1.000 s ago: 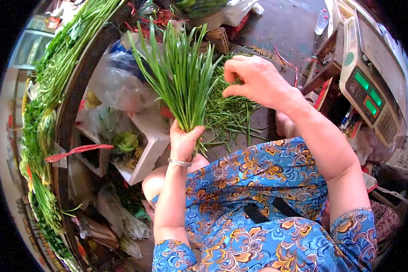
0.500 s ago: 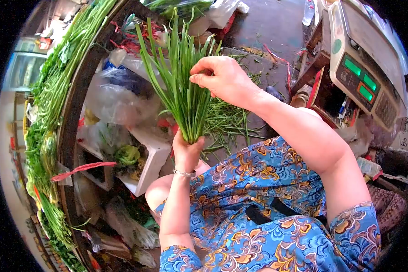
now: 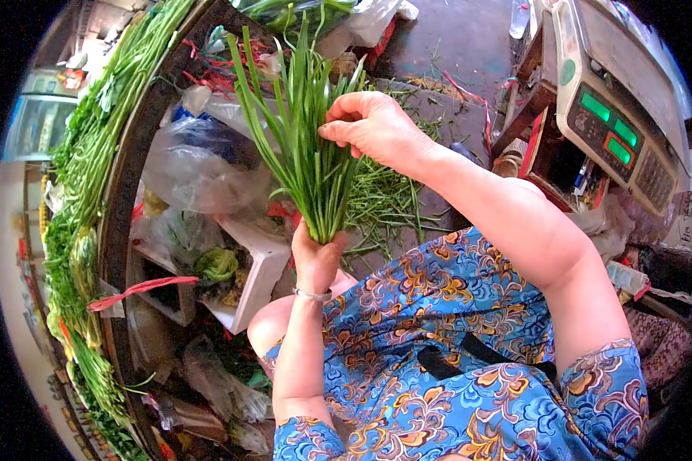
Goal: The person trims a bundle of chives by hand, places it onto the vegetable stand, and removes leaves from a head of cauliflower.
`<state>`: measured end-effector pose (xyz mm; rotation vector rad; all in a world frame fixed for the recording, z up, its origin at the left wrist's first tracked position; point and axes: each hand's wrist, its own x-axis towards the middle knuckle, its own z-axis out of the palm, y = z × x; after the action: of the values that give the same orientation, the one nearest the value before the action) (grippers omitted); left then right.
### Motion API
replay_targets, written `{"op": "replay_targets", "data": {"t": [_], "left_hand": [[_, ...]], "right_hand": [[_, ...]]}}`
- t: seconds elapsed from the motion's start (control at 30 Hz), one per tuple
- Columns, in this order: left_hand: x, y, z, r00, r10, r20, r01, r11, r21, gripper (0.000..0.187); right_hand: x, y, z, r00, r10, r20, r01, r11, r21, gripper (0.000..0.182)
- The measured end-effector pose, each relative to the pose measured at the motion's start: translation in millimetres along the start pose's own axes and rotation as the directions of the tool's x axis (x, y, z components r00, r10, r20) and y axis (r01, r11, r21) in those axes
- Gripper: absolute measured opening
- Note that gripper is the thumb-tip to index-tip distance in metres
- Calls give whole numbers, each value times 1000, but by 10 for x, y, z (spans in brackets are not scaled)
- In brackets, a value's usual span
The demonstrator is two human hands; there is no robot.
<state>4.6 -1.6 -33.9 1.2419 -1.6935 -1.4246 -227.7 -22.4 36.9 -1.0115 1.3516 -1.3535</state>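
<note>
My left hand (image 3: 316, 257) is closed round the lower ends of a bunch of garlic chives (image 3: 307, 154), whose long flat green leaves fan upward. A bracelet circles that wrist. Thumb and forefinger of my right hand (image 3: 377, 131) pinch together at the right side of the bunch, against the upper leaves. The exact leaf between those fingertips is hard to see. Behind the bunch, loose green trimmings (image 3: 392, 203) lie scattered on the dark surface.
A digital scale (image 3: 611, 123) with lit green displays stands at the right. Long green vegetables (image 3: 104, 146) line a curved ledge at the left. Plastic bags (image 3: 200, 165), a white foam box (image 3: 257, 269) and a red strip (image 3: 142, 292) lie between the ledge and my left arm.
My right hand has shifted very slightly, its fingers still pinched at the leaves. The left hand's grip on the bunch looks the same.
</note>
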Motion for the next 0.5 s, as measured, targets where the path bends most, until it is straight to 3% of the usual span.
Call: {"op": "replay_targets", "data": {"t": [0.13, 0.23, 0.33, 0.5], "left_hand": [[-1, 27, 1, 997, -83, -6, 82, 993, -91, 31], [-7, 113, -18, 983, -182, -25, 180, 982, -57, 30], [12, 89, -32, 989, -141, -54, 136, 987, -86, 31], [26, 87, -112, 986, -161, -45, 152, 976, -156, 33]], "right_hand": [[-39, -53, 5, 1000, 14, 21, -14, 1000, 27, 19], [-65, -72, 1, 998, -56, 42, 58, 997, -48, 20], [-94, -97, -21, 933, -353, 73, 353, 853, -385, 23], [-139, -126, -70, 894, -401, 200, 443, 732, -518, 18]]}}
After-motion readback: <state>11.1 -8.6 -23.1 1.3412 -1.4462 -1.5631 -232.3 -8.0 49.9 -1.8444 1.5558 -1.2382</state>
